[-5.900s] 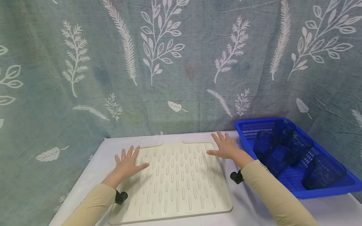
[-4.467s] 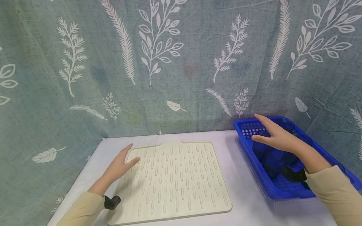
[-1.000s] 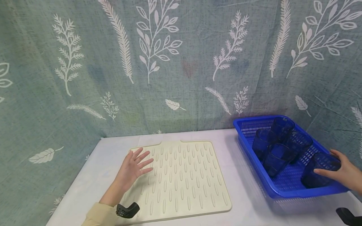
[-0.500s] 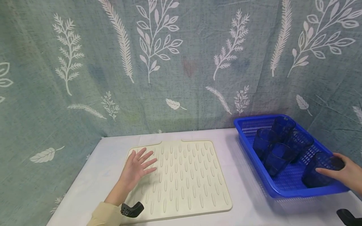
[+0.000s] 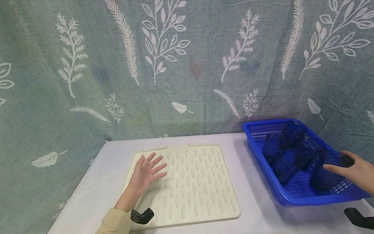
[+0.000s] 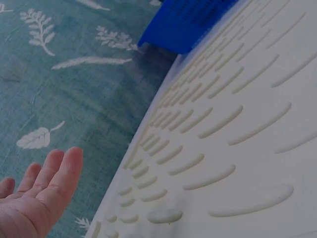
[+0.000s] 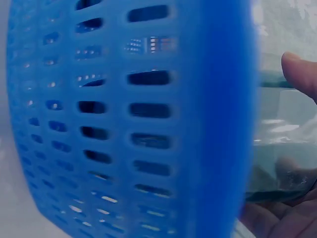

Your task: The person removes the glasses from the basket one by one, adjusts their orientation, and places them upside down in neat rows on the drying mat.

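My right hand (image 5: 355,170) grips a dark, see-through drinking glass (image 5: 324,175) near the right end of the blue basket (image 5: 306,199). Its thumb lies on the near side and the fingers reach round the far side, partly hidden. In the right wrist view, thumb and fingers stand on opposite sides of the clear glass (image 7: 282,116), behind the basket wall. My left hand (image 5: 147,174) hovers over the left part of a cream ridged drying mat (image 5: 193,188), fingers spread and holding nothing. The left wrist view shows those straight fingers (image 6: 62,181) beside the mat.
Several more dark glasses (image 5: 287,165) stand close together in the left and back of the basket. A white cloth (image 5: 233,159) covers the table under mat and basket. A leaf-patterned curtain (image 5: 193,65) rises behind the table and along its sides.
My right hand went from above the mat to the basket and took hold of the glass, which has now risen slightly and shifted left. My left hand has turned palm-up and drifted right.
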Action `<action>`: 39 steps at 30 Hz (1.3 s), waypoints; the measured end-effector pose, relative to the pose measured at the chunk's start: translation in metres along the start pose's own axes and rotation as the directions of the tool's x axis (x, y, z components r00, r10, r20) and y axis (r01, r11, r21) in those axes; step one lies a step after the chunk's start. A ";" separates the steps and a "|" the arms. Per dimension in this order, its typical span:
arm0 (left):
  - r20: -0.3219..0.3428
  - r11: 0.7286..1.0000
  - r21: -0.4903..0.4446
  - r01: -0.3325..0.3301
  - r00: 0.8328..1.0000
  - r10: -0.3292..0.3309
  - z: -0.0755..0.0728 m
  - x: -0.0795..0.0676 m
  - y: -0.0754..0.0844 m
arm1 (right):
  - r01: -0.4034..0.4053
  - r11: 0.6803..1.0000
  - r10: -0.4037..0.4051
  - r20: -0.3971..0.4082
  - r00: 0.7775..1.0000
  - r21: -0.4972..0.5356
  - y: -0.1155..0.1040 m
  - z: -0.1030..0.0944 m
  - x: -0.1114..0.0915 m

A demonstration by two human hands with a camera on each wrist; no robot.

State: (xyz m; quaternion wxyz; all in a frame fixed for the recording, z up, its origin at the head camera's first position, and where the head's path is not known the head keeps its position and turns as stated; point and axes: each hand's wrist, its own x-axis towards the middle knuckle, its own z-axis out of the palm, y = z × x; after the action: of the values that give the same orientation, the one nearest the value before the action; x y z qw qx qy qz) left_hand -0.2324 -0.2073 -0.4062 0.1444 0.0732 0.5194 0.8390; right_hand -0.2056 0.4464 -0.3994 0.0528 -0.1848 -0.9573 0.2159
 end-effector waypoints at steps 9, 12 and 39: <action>0.012 1.000 -0.003 0.000 1.000 0.000 -0.003 0.001 -0.004 | 0.016 1.000 -0.015 -0.049 0.999 0.019 0.031 0.007 0.031; 0.029 1.000 -0.007 0.000 1.000 0.000 -0.004 0.000 -0.004 | 0.014 1.000 -0.012 -0.060 0.998 0.026 0.029 0.003 0.033; 0.028 1.000 -0.002 0.005 1.000 -0.005 0.003 0.001 -0.004 | 0.105 0.983 -0.092 -0.086 0.992 0.153 -0.020 -0.040 0.033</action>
State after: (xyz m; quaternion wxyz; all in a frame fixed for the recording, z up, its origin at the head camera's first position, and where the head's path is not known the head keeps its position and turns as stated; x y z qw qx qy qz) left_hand -0.2320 -0.2028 -0.4089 0.1539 0.0837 0.5167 0.8380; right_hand -0.2353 0.4580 -0.3540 0.1152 -0.1409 -0.9425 0.2803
